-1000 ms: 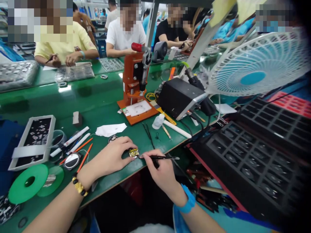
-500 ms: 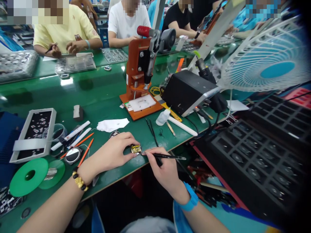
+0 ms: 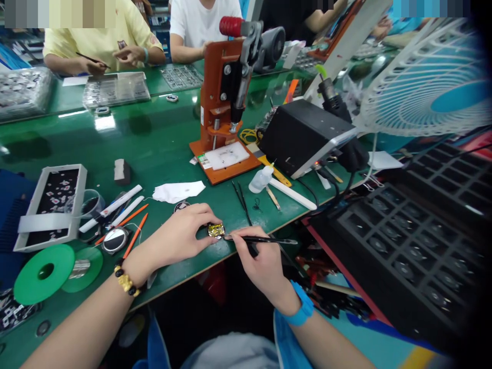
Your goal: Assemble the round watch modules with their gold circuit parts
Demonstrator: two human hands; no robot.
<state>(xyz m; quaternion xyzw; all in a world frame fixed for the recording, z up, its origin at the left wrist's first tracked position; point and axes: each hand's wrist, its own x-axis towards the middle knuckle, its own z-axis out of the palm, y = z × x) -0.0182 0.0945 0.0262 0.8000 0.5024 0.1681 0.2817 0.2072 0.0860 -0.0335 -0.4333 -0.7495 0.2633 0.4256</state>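
Observation:
Between the thumb and fingers of my left hand (image 3: 186, 230) is a small round watch-like part (image 3: 216, 230), dark at the rim with shiny gold inside. It rests at the table's near edge. My right hand (image 3: 263, 259) pinches slim black tweezers (image 3: 274, 240), their tip at the right side of the part; whether they touch it is too small to tell. Behind my left hand lies another round piece (image 3: 181, 206), partly hidden. A second pair of dark tweezers (image 3: 242, 201) lies beyond my right hand.
An orange toggle press (image 3: 221, 97) stands ahead, with a white bottle (image 3: 261, 178) and a black box (image 3: 305, 136) to its right. At left are a parts tray (image 3: 80, 205), orange sticks (image 3: 135, 237) and a green spool (image 3: 28, 282). Black foam trays (image 3: 384, 266) and a fan (image 3: 426, 102) occupy the right.
The camera view has tilted slightly. My hands keep nearly the same pose around the part, with the tweezers still at its right side. A co-worker across has shifted their hands.

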